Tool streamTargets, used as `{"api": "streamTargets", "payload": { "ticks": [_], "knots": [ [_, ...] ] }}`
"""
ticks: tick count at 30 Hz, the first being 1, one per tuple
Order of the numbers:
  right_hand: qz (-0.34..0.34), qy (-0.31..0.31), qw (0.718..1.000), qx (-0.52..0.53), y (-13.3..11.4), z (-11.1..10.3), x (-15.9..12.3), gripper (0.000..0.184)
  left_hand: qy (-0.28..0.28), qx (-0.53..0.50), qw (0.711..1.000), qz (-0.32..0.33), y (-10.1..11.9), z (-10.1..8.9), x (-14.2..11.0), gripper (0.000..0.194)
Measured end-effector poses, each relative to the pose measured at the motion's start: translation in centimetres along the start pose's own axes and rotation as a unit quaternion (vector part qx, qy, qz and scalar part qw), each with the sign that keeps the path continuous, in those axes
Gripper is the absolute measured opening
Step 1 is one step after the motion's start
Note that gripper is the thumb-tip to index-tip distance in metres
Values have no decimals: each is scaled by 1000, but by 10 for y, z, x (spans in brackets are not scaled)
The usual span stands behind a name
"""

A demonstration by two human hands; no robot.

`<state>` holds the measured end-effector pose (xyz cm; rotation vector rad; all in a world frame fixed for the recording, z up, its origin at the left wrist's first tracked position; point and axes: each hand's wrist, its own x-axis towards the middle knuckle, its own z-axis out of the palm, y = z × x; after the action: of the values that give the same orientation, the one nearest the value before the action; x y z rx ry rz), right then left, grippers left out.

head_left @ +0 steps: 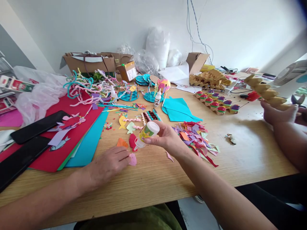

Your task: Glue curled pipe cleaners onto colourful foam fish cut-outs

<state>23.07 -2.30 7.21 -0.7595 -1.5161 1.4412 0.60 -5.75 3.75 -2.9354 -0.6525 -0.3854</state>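
Observation:
My right hand (164, 137) is closed around a glue bottle (148, 131) with a yellow-green label. The bottle is tilted, its nozzle pointing down beside a red paper cutout (133, 142). Low over the table, my left hand (106, 163) has its fingers closed at the edge of a pink paper cutout (132, 159); its thumb is hidden. An orange paper piece (122, 142) lies just beyond those fingers. Further back are a yellow paper fish (122, 122) and a green paper fish (130, 128), each beside a twisted pipe-cleaner strip.
Paper scraps (196, 137) are heaped right of my right hand. Coloured sheets (55, 143) and two dark phones (39, 127) lie left. Teal paper (179, 109), a small glue bottle (157, 98) and painted egg cartons (216, 102) stand behind. At right, another person's hand (279, 113) holds an egg carton piece.

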Motion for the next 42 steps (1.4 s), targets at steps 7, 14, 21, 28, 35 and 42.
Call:
{"api": "streamTargets", "payload": {
  "ticks": [7,14,21,28,35,42],
  "knots": [
    [35,27,997,63,-2,-4,2,28,7,78,994,73,-5,7,9,32],
    [35,49,995,84,-1,-7,3,28,19,-21,999,20,-4,0,8,24],
    [25,73,995,66,2,-12,3,28,-7,-467,801,-375,-16,-22,10,12],
    [27,86,994,61,5,-12,1,28,57,-551,680,-480,-14,-30,6,19],
    [33,80,994,64,5,-12,2,29,63,-531,701,-471,-15,-24,-1,20],
    [14,85,995,59,0,-9,2,29,29,-189,938,-289,-2,-15,-3,14]
  ]
}}
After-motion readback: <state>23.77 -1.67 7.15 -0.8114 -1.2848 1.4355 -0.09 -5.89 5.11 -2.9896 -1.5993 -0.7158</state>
